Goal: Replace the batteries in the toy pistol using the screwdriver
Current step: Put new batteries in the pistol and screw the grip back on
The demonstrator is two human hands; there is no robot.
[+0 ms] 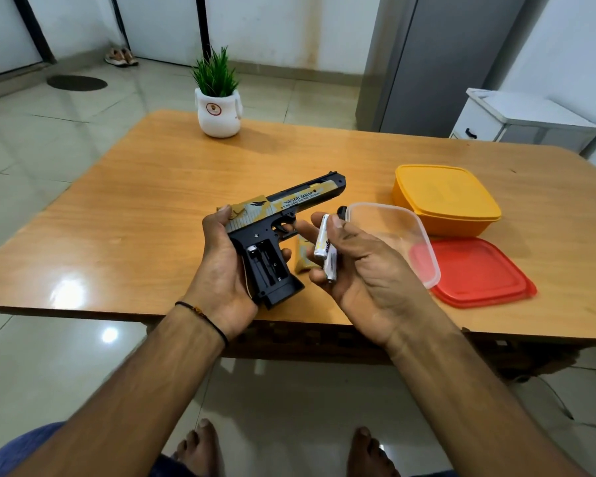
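My left hand [221, 270] grips the toy pistol [283, 222], grip compartment open; my right hand [355, 270] holds 2 batteries [326, 249] over the desk [145, 208].

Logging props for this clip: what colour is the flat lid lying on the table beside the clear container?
Red; the lid shows clearly in the head view, its only view.

The left hand [221, 266] grips the toy pistol [283, 215] above the worktop's [135, 208] near edge, its grip compartment open and facing up. The right hand [362, 270] holds two white batteries [326, 251] just beside it. Toward the right edge sit a clear container [393, 235], red lid [479, 273] and yellow box [444, 199].
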